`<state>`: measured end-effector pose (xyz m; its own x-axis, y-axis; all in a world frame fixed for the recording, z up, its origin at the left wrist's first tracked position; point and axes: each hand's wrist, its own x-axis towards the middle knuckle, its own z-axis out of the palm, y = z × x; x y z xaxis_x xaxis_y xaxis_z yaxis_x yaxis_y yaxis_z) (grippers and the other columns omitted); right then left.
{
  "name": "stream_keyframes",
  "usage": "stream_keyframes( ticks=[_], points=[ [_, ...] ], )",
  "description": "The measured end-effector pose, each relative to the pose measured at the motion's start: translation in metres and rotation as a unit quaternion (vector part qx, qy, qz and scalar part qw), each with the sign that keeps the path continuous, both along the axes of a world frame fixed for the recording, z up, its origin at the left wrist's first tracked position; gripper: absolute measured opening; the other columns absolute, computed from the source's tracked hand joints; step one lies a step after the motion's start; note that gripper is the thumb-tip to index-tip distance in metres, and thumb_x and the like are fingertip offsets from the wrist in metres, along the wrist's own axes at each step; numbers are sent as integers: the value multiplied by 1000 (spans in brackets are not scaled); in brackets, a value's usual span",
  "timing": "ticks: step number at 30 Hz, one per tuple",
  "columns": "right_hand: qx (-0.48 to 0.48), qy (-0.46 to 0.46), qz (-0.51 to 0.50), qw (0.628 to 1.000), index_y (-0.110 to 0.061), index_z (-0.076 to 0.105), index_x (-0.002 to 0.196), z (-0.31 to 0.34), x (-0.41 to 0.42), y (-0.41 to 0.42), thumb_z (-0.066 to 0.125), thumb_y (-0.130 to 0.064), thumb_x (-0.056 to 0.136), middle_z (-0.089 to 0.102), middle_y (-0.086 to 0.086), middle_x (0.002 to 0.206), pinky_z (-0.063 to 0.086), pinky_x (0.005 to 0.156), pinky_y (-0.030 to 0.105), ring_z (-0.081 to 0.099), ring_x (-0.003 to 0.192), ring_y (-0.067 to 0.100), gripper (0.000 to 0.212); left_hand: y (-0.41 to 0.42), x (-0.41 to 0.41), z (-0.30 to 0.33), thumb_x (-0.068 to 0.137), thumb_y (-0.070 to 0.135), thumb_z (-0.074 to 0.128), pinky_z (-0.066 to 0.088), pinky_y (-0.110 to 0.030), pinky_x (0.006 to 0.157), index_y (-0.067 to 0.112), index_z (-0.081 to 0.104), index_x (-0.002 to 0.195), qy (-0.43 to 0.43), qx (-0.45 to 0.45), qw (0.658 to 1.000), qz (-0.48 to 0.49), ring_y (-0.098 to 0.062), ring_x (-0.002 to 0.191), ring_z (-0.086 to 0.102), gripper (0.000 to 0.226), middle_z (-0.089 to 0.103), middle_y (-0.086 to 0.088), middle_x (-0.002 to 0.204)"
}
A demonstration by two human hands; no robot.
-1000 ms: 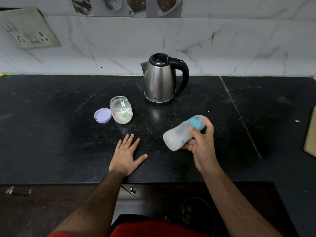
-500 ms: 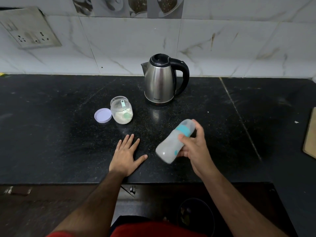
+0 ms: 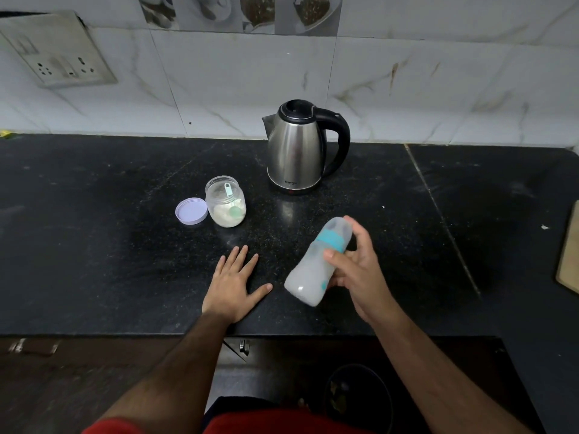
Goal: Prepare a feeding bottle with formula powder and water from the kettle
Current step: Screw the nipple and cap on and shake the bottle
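My right hand [image 3: 360, 274] grips a capped feeding bottle [image 3: 311, 270] with a teal collar, tilted above the black counter [image 3: 94, 245], cap end pointing up and away; it holds cloudy white liquid and looks motion-blurred. My left hand [image 3: 233, 285] lies flat on the counter with its fingers spread, holding nothing. A steel kettle [image 3: 296, 150] with a black handle stands behind, lid shut. Left of it sits an open formula jar [image 3: 226, 202] with white powder and a green scoop inside, its lilac lid [image 3: 191, 211] lying beside it.
A tiled wall [image 3: 407, 89] backs the counter, with a socket plate [image 3: 59, 51] at the upper left. A wooden board [image 3: 568, 255] pokes in at the right edge. The counter's front edge runs just below my left wrist.
The bottle has swung in my right hand, from tipped nearly sideways to steeper, and moved down and toward me. My left hand has stayed flat on the counter.
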<state>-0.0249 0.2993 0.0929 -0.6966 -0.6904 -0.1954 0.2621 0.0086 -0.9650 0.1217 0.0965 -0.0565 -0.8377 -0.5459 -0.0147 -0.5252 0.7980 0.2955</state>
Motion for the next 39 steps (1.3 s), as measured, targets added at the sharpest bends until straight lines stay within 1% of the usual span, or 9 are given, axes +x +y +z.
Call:
stream_keyframes(
  ticks=[4,10,15,21,25,27,33,36,39],
  points=[
    [-31,-6,-98,995,-33,27,147,4,-11,-2,63,-17,94,64,8,117,61,72,48,70,103,30,66,0,1,0,83,81,26,-1,-40,125,28,27,155,3,0,1000,2,-13,153,-3,89,10,1,166],
    [14,12,11,1000,-34,29,146,1,5,6,63,-8,92,65,11,118,60,68,38,72,98,23,69,0,1,1,85,79,31,-1,-40,125,28,27,155,5,5,1000,0,-13,153,-2,87,10,0,166],
    [-45,-6,-109,993,-30,25,149,7,-9,0,61,-11,95,65,8,117,60,69,44,70,102,28,67,1,1,1,85,78,33,-3,-39,125,28,27,154,7,8,1000,1,-13,153,-2,85,10,1,166],
    [-7,9,4,1000,-30,28,147,8,6,2,62,-7,93,68,8,108,60,65,38,73,92,22,68,0,1,2,84,80,30,-2,-39,125,28,28,154,6,7,1000,0,-13,153,-2,88,10,1,166],
    [-44,-10,-87,995,-30,28,147,11,-8,-4,63,-14,94,65,11,120,60,73,50,71,102,30,65,1,1,2,82,81,25,-3,-38,125,27,28,154,9,8,1000,0,-13,153,-2,90,10,1,166],
    [-54,-16,-105,993,-32,27,147,11,-12,-5,60,-14,95,64,12,119,60,73,49,70,102,31,64,1,1,2,82,81,26,-2,-39,125,27,29,154,12,7,1000,1,-13,153,-1,90,12,0,166],
    [-7,2,14,1000,-34,29,145,3,6,-2,64,-10,92,67,11,111,60,66,39,72,95,24,69,1,1,4,83,80,27,-1,-39,125,27,27,155,-1,2,1000,0,-13,153,-2,90,10,0,166],
    [-30,-7,-48,998,-33,27,148,7,-2,-6,68,-20,88,63,11,120,60,70,44,70,103,29,74,1,1,4,83,80,27,-3,-38,125,28,27,155,-3,3,1000,1,-13,153,-3,89,10,1,166],
    [-52,-21,-101,993,-32,24,149,10,-8,-10,62,-16,95,64,8,117,60,73,46,70,104,31,68,1,0,3,82,81,25,-3,-38,125,28,27,155,-3,0,1000,2,-13,153,-3,90,10,1,166]
  ],
)
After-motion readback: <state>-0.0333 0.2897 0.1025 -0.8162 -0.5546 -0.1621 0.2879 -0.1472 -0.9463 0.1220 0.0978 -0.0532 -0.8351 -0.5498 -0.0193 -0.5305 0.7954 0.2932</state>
